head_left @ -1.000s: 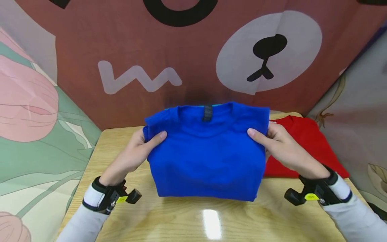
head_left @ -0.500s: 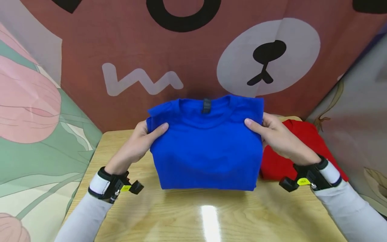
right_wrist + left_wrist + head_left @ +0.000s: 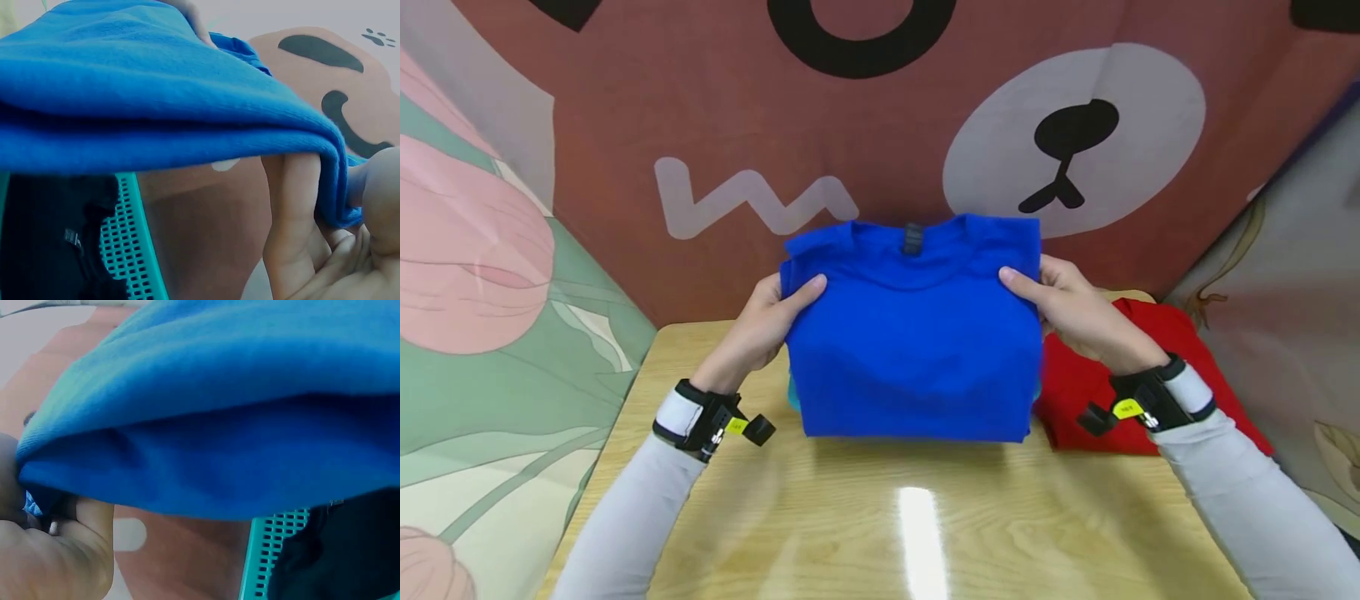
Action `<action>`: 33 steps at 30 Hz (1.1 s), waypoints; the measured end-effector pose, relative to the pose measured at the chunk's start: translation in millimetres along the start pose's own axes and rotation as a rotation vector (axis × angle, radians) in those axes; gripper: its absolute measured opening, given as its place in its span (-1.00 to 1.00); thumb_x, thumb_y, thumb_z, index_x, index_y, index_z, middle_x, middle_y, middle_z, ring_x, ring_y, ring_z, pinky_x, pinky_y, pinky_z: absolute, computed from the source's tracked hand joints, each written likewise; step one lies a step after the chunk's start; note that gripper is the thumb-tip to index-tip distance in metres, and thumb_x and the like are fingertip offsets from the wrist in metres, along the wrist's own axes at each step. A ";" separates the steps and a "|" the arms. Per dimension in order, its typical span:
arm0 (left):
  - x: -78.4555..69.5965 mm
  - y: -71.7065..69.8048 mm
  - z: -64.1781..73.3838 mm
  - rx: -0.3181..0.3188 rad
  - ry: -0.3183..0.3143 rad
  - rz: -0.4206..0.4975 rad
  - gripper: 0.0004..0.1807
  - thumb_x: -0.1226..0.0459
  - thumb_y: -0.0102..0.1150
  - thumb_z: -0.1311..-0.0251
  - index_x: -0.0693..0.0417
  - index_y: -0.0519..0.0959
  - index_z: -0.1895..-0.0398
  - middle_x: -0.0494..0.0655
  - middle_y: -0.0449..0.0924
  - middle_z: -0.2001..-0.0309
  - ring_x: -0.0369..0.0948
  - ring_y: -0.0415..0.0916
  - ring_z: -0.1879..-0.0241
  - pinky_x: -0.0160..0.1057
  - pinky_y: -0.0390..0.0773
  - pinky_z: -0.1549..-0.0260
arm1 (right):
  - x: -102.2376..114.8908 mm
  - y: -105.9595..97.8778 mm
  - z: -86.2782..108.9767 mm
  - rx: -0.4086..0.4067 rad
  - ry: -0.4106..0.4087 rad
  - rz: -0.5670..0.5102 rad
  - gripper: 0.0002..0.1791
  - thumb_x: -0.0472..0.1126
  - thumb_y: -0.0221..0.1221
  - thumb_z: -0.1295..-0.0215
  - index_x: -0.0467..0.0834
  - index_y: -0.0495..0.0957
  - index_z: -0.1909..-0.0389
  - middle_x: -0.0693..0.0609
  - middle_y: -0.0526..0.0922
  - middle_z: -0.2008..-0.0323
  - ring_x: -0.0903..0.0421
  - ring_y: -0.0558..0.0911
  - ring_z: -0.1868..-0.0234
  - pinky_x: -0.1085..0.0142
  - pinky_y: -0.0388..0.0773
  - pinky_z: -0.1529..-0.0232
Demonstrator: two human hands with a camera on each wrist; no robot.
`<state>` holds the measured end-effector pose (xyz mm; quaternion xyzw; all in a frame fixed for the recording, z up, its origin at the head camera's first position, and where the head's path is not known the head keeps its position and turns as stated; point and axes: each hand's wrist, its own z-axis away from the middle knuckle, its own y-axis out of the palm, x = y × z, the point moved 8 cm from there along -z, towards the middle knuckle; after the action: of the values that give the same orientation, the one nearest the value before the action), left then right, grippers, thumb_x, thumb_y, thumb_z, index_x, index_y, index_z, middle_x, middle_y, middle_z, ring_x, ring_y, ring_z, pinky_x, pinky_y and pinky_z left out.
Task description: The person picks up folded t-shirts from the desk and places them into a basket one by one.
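Observation:
A folded blue T-shirt (image 3: 913,350) with a dark neck label hangs between both hands above the table, its collar toward the back wall. My left hand (image 3: 767,321) grips its left side, thumb on top and fingers underneath. On the right side my right hand (image 3: 1078,312) holds it the same way. Beneath the shirt, in both wrist views, stands a turquoise plastic basket (image 3: 134,244) with a folded black garment (image 3: 50,231) inside. In the head view the shirt covers nearly all of the basket; only slivers of turquoise show at its sides.
A folded red garment (image 3: 1157,375) lies on the right of the wooden table (image 3: 857,517), partly behind the right forearm. A brown cloth with a bear face (image 3: 895,150) hangs at the back edge. Patterned cloths stand at both sides.
Both hands have carried the blue T-shirt away from the person, toward the back of the table, and drawn slightly closer together. Turquoise edges now show beside the shirt.

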<state>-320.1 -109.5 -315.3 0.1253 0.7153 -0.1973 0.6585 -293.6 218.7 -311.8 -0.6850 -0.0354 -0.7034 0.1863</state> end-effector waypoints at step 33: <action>87.2 -26.4 -72.9 -0.064 -0.201 -0.172 -0.41 -0.09 -0.12 -0.47 -0.03 0.22 -0.43 0.06 0.47 -0.26 0.04 0.50 -0.22 0.09 0.50 -0.23 | -80.1 -6.4 -89.2 0.023 0.127 0.058 -0.25 0.18 -0.03 -0.47 -0.03 0.02 -0.54 -0.14 0.40 -0.39 -0.24 0.62 -0.18 -0.13 0.66 0.05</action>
<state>-405.5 -107.5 -394.7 0.0223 0.6599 -0.2415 0.7111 -381.0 214.6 -394.0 -0.6377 -0.0117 -0.7392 0.2163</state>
